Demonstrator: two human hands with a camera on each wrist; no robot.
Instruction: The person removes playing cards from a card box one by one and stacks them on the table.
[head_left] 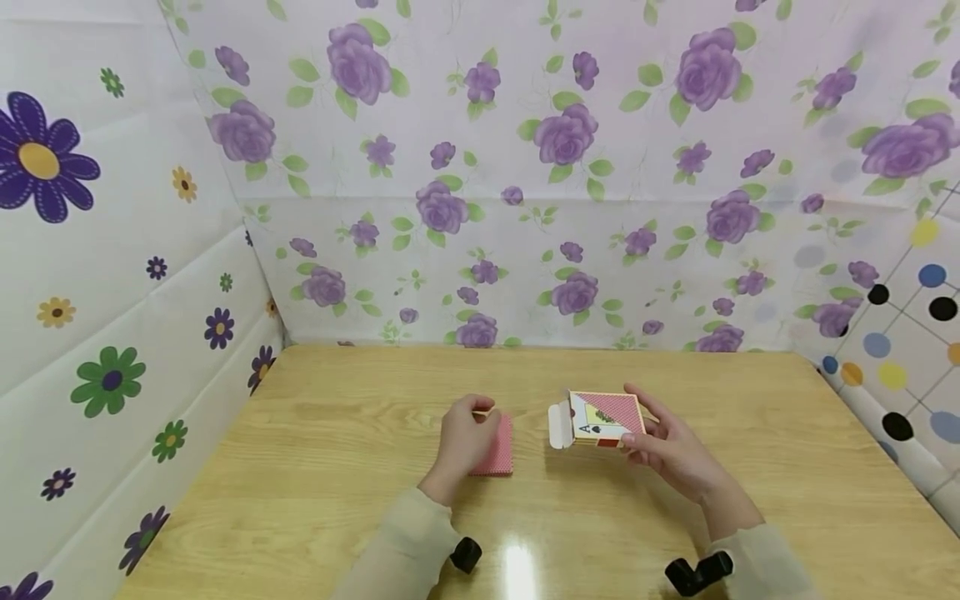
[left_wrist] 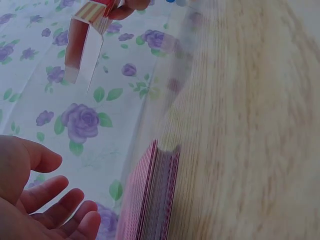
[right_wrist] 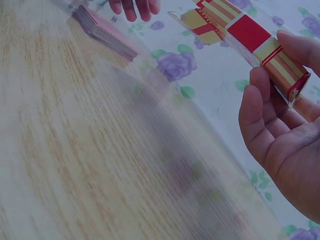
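Observation:
My right hand [head_left: 675, 454] holds a playing card box [head_left: 607, 417] above the table, thumb on the near edge and fingers at the far side. Its printed face shows an ace, and its end flap stands open toward the left. In the left wrist view the box's open end [left_wrist: 85, 45] faces down toward that camera. A deck of playing cards [head_left: 501, 450] with pink-red patterned backs lies stacked on the table. My left hand [head_left: 467, 437] is over the deck, partly covering it; in the left wrist view its loosely bent fingers [left_wrist: 60, 202] are apart from the cards.
The wooden table [head_left: 337, 417] carries the deck near its middle. A cloth wall with purple roses [head_left: 442, 208] closes the back, and patterned cloths stand along the left [head_left: 112, 292] and right [head_left: 900, 358] sides. Black wrist cameras [head_left: 697, 573] sit on both sleeves.

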